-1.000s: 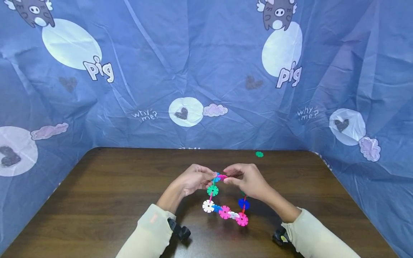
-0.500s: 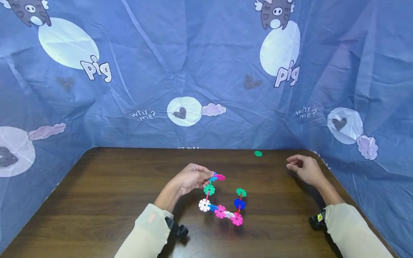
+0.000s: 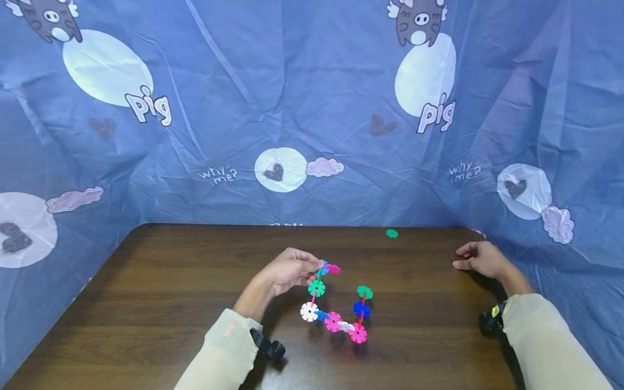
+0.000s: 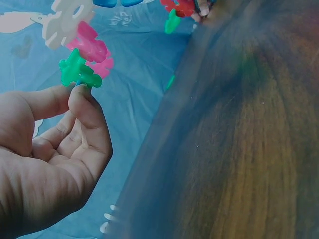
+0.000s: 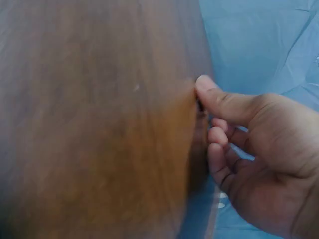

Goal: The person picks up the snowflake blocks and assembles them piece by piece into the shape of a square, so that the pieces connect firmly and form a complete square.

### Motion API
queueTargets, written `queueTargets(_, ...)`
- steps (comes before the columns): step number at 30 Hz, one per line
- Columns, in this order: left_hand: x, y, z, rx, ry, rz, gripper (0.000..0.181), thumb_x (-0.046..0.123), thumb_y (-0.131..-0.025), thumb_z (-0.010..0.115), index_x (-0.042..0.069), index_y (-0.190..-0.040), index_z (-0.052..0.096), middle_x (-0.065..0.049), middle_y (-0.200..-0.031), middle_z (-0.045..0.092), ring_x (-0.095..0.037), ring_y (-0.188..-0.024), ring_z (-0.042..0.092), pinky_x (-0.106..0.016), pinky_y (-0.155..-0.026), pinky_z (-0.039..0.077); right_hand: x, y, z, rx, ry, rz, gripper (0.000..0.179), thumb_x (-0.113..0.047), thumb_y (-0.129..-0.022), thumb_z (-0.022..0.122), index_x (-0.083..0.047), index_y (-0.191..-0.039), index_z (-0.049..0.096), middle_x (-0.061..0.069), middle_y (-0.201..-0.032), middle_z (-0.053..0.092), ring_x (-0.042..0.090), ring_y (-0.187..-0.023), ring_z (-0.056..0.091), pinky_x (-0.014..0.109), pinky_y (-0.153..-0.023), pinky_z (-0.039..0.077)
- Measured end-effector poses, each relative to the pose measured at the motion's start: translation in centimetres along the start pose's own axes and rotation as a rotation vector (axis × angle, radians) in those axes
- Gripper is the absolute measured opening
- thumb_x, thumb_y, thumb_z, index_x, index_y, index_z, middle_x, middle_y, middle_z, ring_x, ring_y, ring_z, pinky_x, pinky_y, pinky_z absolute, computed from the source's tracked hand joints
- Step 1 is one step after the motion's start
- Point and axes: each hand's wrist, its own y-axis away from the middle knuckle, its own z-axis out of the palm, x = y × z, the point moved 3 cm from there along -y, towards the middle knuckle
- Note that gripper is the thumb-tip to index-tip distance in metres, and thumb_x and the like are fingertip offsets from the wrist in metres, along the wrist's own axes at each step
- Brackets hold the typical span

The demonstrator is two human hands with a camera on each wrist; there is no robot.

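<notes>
My left hand (image 3: 288, 271) pinches a light-blue disc (image 3: 324, 268) in a chain of plastic snowflake discs (image 3: 333, 322), above the middle of the table. A pink disc (image 3: 333, 268) sticks out beside those fingertips. From there the chain runs through green, white, blue and pink pieces to a green end disc (image 3: 364, 292), forming a loop with a gap on its far side. The left wrist view shows thumb and forefinger just below a green disc (image 4: 79, 70). Far to the right, my right hand (image 3: 482, 261) is at the table edge, fingers loosely bent, nothing visible between them.
One loose green disc (image 3: 392, 233) lies near the back edge of the brown wooden table (image 3: 185, 281). Blue printed cloth (image 3: 312, 108) hangs behind the table and along both sides. A black wrist camera (image 3: 268, 346) sits on the left sleeve.
My right hand has let go of the pink disc by the gap and moved right to the table's edge. The left hand keeps its pinch on the chain, almost still.
</notes>
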Motion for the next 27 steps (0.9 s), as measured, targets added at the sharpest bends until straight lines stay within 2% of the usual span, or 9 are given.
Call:
queueTargets(5, -0.2, -0.1, 0.1, -0.011, 0.015, 0.009, 0.009, 0.004, -0.099, 0.063, -0.002, -0.097, 0.069, -0.002, -0.073, 0.062, -0.011, -0.066, 0.057, -0.023, -0.064, 0.053, 0.0, 0.1, 0.1, -0.039, -0.079, 0.033, 0.034, -0.011, -0.085, 0.082, 0.012, -0.099, 0.062, 0.009, -0.087, 0.067, 0.013, -0.080, 0.059, 0.023, -0.070, 0.047)
queueTargets(8, -0.2, -0.1, 0.0, -0.012, 0.016, 0.013, 0.009, 0.004, -0.099, 0.063, -0.001, -0.096, 0.069, -0.002, -0.072, 0.062, -0.010, -0.065, 0.057, -0.023, -0.063, 0.052, -0.6, 0.0, 0.3, -0.049, -0.179, 0.042, 0.028, -0.002, -0.085, 0.078, 0.010, -0.098, 0.056, 0.005, -0.081, 0.061, 0.009, -0.072, 0.057, 0.023, -0.064, 0.047)
queueTargets(11, -0.1, -0.1, -0.1, 0.002, 0.006, 0.019, 0.011, 0.005, -0.100, 0.062, -0.003, -0.098, 0.070, -0.002, -0.073, 0.063, -0.011, -0.065, 0.058, -0.024, -0.064, 0.053, -2.4, -0.4, 0.9, -0.036, -0.309, 0.023, 0.024, 0.008, -0.086, 0.071, 0.010, -0.100, 0.052, 0.003, -0.078, 0.058, 0.007, -0.068, 0.058, 0.024, -0.060, 0.050)
queueTargets(16, 0.1, -0.1, -0.2, 0.013, 0.005, 0.022, 0.015, 0.007, -0.100, 0.061, -0.005, -0.104, 0.069, -0.002, -0.074, 0.062, -0.012, -0.067, 0.057, -0.025, -0.066, 0.052, -8.4, -0.9, 2.7, -0.046, -0.446, -0.090, 0.023, 0.008, -0.090, 0.068, 0.015, -0.107, 0.054, 0.010, -0.086, 0.067, 0.013, -0.076, 0.067, 0.027, -0.067, 0.057)
queueTargets(21, 0.3, -0.1, -0.1, 0.017, 0.018, 0.028, 0.015, 0.008, -0.100, 0.062, -0.005, -0.104, 0.068, -0.003, -0.074, 0.061, -0.011, -0.068, 0.056, -0.024, -0.065, 0.051, -15.0, -0.5, 5.2, -0.134, -0.557, -0.186, 0.024, 0.006, -0.092, 0.069, 0.017, -0.110, 0.057, 0.018, -0.092, 0.069, 0.017, -0.079, 0.069, 0.033, -0.070, 0.060)
queueTargets(24, 0.3, -0.1, 0.1, 0.014, 0.019, 0.032, 0.014, 0.008, -0.100, 0.062, -0.004, -0.102, 0.068, -0.002, -0.074, 0.061, -0.010, -0.068, 0.057, -0.024, -0.066, 0.052, -18.4, 0.1, 6.7, -0.183, -0.609, -0.182, 0.024, 0.006, -0.093, 0.068, 0.016, -0.112, 0.058, 0.016, -0.092, 0.069, 0.019, -0.081, 0.070, 0.037, -0.072, 0.061)
queueTargets(27, 0.3, 0.0, 0.2, 0.009, 0.021, 0.039, 0.013, 0.006, -0.100, 0.060, -0.005, -0.103, 0.067, -0.002, -0.074, 0.061, -0.010, -0.068, 0.057, -0.023, -0.065, 0.052, -21.3, 0.8, 8.1, -0.213, -0.675, -0.128, 0.024, 0.005, -0.094, 0.067, 0.014, -0.114, 0.058, 0.014, -0.093, 0.069, 0.023, -0.083, 0.071, 0.038, -0.074, 0.061)
